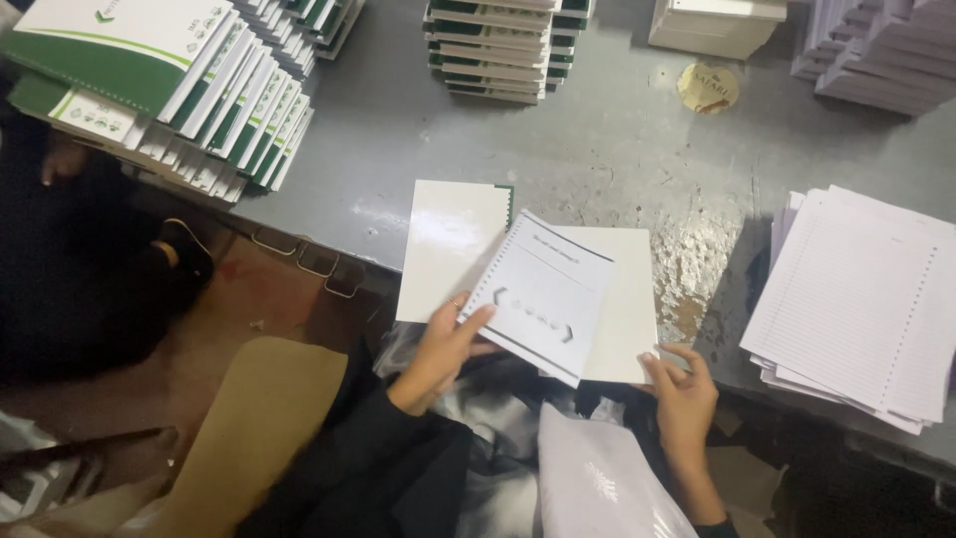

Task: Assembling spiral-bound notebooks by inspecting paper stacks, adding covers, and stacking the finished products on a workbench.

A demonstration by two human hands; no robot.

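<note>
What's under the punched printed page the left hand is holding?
Under the printed page lie two glossy white boards, edges showing. The left hand pinches its corner. Anything beneath its centre is covered.

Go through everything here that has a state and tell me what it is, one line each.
White punched printed sheet: held tilted by left hand.
Glossy white covers: flat on grey table.
Right hand: touching cover edge.
Ruled punched paper stack: loose, unbound.
Green-and-white notebooks: closed, fanned pile.
</note>
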